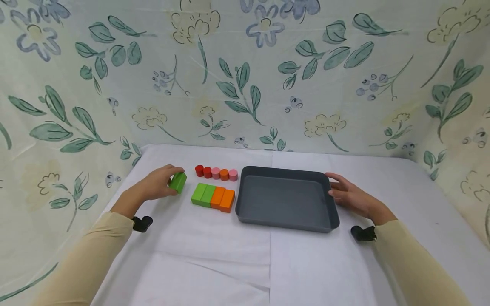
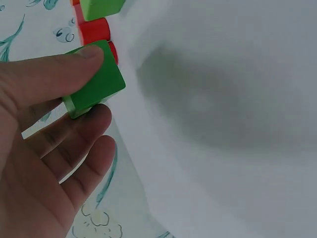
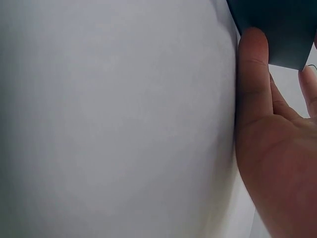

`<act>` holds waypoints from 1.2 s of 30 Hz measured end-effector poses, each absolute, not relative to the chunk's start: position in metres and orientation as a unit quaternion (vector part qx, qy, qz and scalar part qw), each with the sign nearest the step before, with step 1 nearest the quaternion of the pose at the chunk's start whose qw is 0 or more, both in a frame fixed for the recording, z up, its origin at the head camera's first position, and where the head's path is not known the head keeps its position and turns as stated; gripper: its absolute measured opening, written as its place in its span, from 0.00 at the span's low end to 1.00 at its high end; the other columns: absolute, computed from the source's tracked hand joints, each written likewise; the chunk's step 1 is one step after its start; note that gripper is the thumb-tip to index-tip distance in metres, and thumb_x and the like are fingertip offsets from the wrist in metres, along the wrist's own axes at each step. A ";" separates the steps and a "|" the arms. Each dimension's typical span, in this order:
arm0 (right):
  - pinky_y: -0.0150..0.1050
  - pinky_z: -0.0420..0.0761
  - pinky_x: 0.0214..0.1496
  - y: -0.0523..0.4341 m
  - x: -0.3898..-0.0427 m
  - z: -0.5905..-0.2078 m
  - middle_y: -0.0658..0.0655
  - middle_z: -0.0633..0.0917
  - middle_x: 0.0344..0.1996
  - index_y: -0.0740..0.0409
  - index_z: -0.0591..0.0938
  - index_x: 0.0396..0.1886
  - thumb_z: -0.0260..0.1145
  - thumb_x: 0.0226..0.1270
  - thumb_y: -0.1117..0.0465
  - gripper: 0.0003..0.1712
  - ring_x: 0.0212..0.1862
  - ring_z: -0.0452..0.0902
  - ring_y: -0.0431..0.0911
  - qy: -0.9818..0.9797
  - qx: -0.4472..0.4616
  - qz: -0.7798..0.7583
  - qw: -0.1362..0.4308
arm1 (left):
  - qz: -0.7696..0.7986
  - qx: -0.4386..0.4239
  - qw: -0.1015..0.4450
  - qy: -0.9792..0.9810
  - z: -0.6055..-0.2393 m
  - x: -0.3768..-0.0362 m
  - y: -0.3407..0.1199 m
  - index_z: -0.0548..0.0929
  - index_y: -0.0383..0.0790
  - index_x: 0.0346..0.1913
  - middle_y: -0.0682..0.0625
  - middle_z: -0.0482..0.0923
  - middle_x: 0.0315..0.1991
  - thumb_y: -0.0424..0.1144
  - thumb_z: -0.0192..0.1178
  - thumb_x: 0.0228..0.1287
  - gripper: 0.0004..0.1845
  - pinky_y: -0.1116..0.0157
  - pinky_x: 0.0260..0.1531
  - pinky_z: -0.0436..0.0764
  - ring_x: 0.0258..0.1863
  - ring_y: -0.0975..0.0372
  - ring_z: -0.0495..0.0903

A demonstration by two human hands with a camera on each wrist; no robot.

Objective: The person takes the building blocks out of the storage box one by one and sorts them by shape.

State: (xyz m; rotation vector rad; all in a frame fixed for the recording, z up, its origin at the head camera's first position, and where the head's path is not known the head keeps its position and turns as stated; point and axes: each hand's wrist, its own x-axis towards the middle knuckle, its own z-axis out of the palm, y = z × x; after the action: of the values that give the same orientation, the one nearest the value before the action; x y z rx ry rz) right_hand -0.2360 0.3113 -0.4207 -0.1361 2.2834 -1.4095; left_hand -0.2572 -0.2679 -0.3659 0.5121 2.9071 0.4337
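Note:
My left hand [image 1: 158, 183] pinches a green block [image 1: 178, 182] between thumb and fingers, just left of a row of blocks. In the left wrist view the thumb lies on top of that green block [image 2: 95, 79] and the fingers [image 2: 89, 124] sit beneath it. Two green blocks [image 1: 203, 194] and two orange blocks [image 1: 223, 199] lie side by side on the white table. Behind them stands a line of small red, pink and orange cylinders [image 1: 216, 172]. My right hand [image 1: 346, 193] rests with straight fingers against the right rim of the empty dark grey tray [image 1: 287, 223]; the thumb [image 3: 253, 74] touches the tray's wall [image 3: 277, 29].
A white cloth covers the table [image 1: 214, 259]. Floral fabric walls [image 1: 245, 76] close it in at the back and both sides. Small black wrist mounts [image 1: 142, 223] show near both sleeves.

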 end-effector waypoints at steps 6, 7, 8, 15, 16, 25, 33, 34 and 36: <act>0.69 0.50 0.75 0.311 -0.236 -0.420 0.73 0.41 0.79 0.45 0.37 0.81 0.56 0.76 0.54 0.47 0.77 0.43 0.72 0.828 -0.046 -0.512 0.225 | 0.155 0.158 0.096 0.970 -0.389 -0.266 -0.271 0.71 0.38 0.69 0.37 0.73 0.62 0.34 0.71 0.55 0.36 0.48 0.57 0.80 0.51 0.48 0.76; 0.69 0.50 0.75 0.311 -0.236 -0.421 0.73 0.41 0.78 0.44 0.37 0.81 0.56 0.76 0.54 0.47 0.77 0.43 0.72 0.829 -0.046 -0.511 0.225 | 0.157 0.158 0.100 0.970 -0.392 -0.267 -0.270 0.71 0.38 0.69 0.37 0.73 0.62 0.35 0.71 0.55 0.36 0.47 0.58 0.79 0.52 0.48 0.76; 0.69 0.50 0.75 0.311 -0.236 -0.421 0.73 0.41 0.78 0.44 0.37 0.81 0.56 0.76 0.54 0.47 0.77 0.43 0.72 0.829 -0.046 -0.511 0.224 | 0.158 0.158 0.104 0.969 -0.394 -0.268 -0.268 0.71 0.39 0.69 0.37 0.73 0.63 0.35 0.71 0.55 0.36 0.47 0.58 0.79 0.53 0.48 0.75; 0.70 0.49 0.74 0.311 -0.236 -0.422 0.73 0.39 0.78 0.45 0.37 0.81 0.55 0.76 0.55 0.47 0.77 0.42 0.73 0.826 -0.048 -0.514 0.226 | 0.155 0.161 0.115 0.968 -0.401 -0.274 -0.258 0.71 0.42 0.70 0.38 0.72 0.64 0.35 0.70 0.56 0.36 0.46 0.61 0.78 0.57 0.48 0.73; 0.70 0.49 0.74 0.311 -0.236 -0.422 0.72 0.39 0.78 0.45 0.37 0.81 0.55 0.76 0.55 0.47 0.77 0.41 0.73 0.826 -0.048 -0.514 0.227 | 0.155 0.164 0.116 0.967 -0.402 -0.275 -0.257 0.71 0.42 0.70 0.38 0.71 0.65 0.35 0.70 0.56 0.36 0.46 0.61 0.77 0.57 0.48 0.73; 0.69 0.48 0.75 0.315 -0.237 -0.423 0.72 0.39 0.79 0.46 0.38 0.81 0.56 0.75 0.55 0.47 0.78 0.41 0.72 0.824 -0.047 -0.519 0.222 | 0.173 0.168 0.132 0.961 -0.399 -0.271 -0.251 0.70 0.43 0.70 0.38 0.70 0.67 0.35 0.69 0.57 0.36 0.46 0.62 0.76 0.56 0.48 0.73; 0.71 0.47 0.75 0.318 -0.235 -0.422 0.73 0.40 0.79 0.47 0.37 0.81 0.56 0.76 0.54 0.47 0.78 0.40 0.72 0.825 -0.056 -0.518 0.221 | 0.196 0.148 0.152 0.957 -0.398 -0.269 -0.242 0.69 0.46 0.71 0.39 0.67 0.70 0.36 0.69 0.58 0.37 0.44 0.66 0.73 0.65 0.45 0.68; 0.71 0.46 0.75 0.317 -0.236 -0.422 0.72 0.40 0.79 0.47 0.37 0.81 0.56 0.75 0.53 0.47 0.78 0.40 0.72 0.823 -0.058 -0.519 0.222 | 0.198 0.146 0.153 0.957 -0.398 -0.268 -0.242 0.69 0.46 0.72 0.39 0.66 0.71 0.36 0.69 0.58 0.37 0.44 0.66 0.72 0.65 0.45 0.68; 0.71 0.46 0.75 0.314 -0.237 -0.422 0.72 0.40 0.79 0.47 0.37 0.81 0.56 0.75 0.53 0.47 0.78 0.40 0.72 0.822 -0.058 -0.520 0.225 | 0.204 0.145 0.157 0.955 -0.399 -0.266 -0.243 0.69 0.46 0.72 0.39 0.66 0.71 0.35 0.69 0.58 0.37 0.43 0.67 0.71 0.66 0.44 0.67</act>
State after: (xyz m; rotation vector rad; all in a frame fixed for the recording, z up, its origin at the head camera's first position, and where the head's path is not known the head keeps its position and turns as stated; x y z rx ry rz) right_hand -0.2372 0.3143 -0.4217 -0.1605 2.2673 -1.4337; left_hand -0.2664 -0.2434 -0.3988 0.4146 2.7334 0.5837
